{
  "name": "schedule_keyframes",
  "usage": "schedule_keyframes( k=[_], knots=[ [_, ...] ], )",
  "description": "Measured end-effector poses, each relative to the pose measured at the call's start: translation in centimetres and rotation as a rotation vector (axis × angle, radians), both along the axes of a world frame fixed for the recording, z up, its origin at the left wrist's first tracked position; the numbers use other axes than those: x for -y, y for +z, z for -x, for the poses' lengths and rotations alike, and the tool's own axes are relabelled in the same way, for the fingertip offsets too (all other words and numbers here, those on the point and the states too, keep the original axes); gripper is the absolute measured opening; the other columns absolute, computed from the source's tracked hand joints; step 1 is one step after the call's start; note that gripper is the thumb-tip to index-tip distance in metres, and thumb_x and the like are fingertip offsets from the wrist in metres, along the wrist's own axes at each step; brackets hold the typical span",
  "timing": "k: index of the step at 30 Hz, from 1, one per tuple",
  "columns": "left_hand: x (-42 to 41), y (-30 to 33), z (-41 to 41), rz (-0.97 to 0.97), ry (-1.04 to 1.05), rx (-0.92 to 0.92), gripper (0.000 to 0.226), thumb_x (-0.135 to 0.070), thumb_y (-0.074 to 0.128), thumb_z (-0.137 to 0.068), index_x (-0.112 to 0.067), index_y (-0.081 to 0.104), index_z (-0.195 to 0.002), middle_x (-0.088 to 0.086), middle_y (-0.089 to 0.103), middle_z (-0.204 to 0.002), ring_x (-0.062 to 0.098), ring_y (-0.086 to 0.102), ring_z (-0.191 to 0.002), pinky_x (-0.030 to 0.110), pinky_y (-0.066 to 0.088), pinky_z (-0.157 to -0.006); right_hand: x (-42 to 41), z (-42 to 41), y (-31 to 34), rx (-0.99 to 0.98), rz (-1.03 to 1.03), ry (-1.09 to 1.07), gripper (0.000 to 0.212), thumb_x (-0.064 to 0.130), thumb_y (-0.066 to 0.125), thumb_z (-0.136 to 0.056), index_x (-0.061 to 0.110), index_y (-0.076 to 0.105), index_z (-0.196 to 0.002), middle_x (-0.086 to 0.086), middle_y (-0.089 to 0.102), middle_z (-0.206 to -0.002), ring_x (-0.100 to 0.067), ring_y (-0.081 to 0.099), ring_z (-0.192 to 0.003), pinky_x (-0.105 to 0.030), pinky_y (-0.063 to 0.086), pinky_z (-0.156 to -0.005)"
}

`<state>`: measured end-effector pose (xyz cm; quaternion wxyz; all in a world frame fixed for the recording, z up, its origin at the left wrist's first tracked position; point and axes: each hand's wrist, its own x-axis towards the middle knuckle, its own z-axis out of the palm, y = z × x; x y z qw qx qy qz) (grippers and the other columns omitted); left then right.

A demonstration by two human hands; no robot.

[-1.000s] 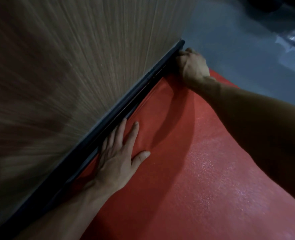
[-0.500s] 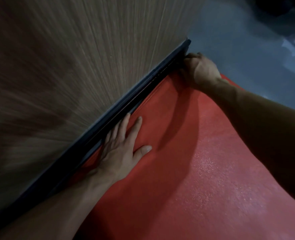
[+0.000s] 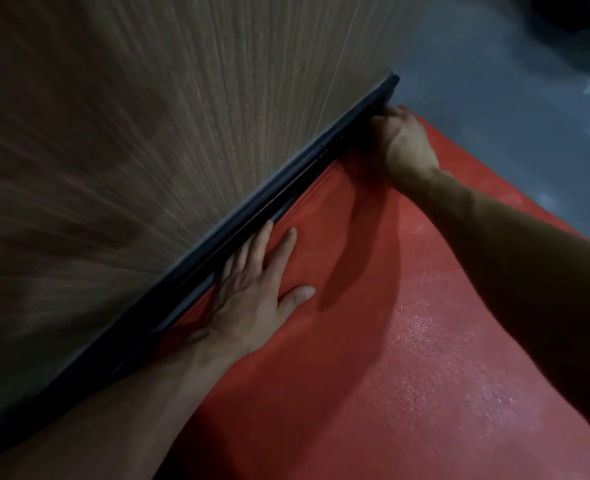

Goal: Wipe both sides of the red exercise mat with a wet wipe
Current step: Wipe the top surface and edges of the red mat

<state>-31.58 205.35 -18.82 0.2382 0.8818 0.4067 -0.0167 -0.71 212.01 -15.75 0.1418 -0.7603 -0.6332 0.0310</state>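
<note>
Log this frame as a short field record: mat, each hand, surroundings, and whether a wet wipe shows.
mat: red exercise mat lying flat on the grey floor, its long edge against the black base strip of a wood-grain panel
left hand: flat, palm down on the mat, fingers spread beside the strip
right hand: curled at the mat's far corner by the strip's end; what it holds is hidden
wet wipe: none visible
surface: mat glistens near the right forearm, possibly damp
</note>
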Motion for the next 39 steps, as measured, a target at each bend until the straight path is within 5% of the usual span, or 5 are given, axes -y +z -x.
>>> schedule_keyframes(
  k=[7, 12, 21, 31, 39],
  knots=[
    [-0.2, 0.1, 0.0, 0.015, 0.007, -0.01, 0.089, -0.084, 0.022, -0.089, -0.042, -0.008, -0.162, -0.004, -0.015, -0.171, 0.016, -0.004, -0.156, 0.037, 0.005, -0.124, 2.5, 6.3, -1.4, -0.072, 0.015, 0.338, 0.032, 0.036, 0.055, -0.093, 0.008, 0.069, -0.089, -0.013, 0.064, -0.093, -0.031, 0.062, -0.08, -0.031, 0.047, -0.073],
    [-0.3, 0.8, 0.0, 0.119, 0.003, -0.005, 0.09, -0.077, 0.035, -0.09, -0.042, -0.008, -0.161, -0.005, -0.018, -0.17, 0.017, -0.005, -0.156, 0.041, 0.004, -0.125, 1.6, 4.5, -1.0, -0.057, -0.027, 0.001, 0.024, 0.032, 0.067, -0.087, 0.008, 0.068, -0.091, -0.016, 0.063, -0.097, -0.039, 0.061, -0.084, -0.043, 0.052, -0.074],
    [0.4, 2.6, 4.5, 0.22, -0.017, 0.135, 0.071, -0.049, 0.054, -0.101, -0.039, 0.019, -0.162, -0.022, -0.009, -0.169, -0.005, -0.014, -0.152, 0.027, 0.003, -0.124, 3.3, 9.5, -1.9, -0.045, -0.104, 0.208, 0.008, 0.015, 0.063, -0.089, 0.009, 0.067, -0.086, -0.016, 0.061, -0.091, -0.038, 0.059, -0.079, -0.043, 0.051, -0.076],
    [3.4, 5.6, 17.5, 0.173, -0.045, 0.003, 0.045, -0.033, 0.058, -0.101, -0.025, 0.056, -0.145, -0.018, 0.038, -0.155, 0.001, 0.033, -0.141, 0.036, 0.037, -0.119, 5.6, 16.8, -1.3, -0.056, 0.099, 0.559, 0.01, 0.021, 0.06, -0.095, 0.018, 0.068, -0.092, -0.008, 0.06, -0.095, -0.032, 0.058, -0.084, -0.04, 0.049, -0.074],
    [8.7, 4.3, 18.6, 0.238, 0.325, 0.13, 0.059, -0.016, 0.066, -0.096, -0.028, 0.048, -0.151, -0.024, 0.029, -0.163, -0.003, 0.025, -0.15, 0.02, 0.021, -0.12, 5.3, 14.6, -1.1, 0.024, 0.043, 0.096, 0.028, 0.028, 0.052, -0.097, 0.008, 0.072, -0.096, -0.015, 0.061, -0.11, -0.037, 0.058, -0.099, -0.04, 0.046, -0.083]
  ],
)
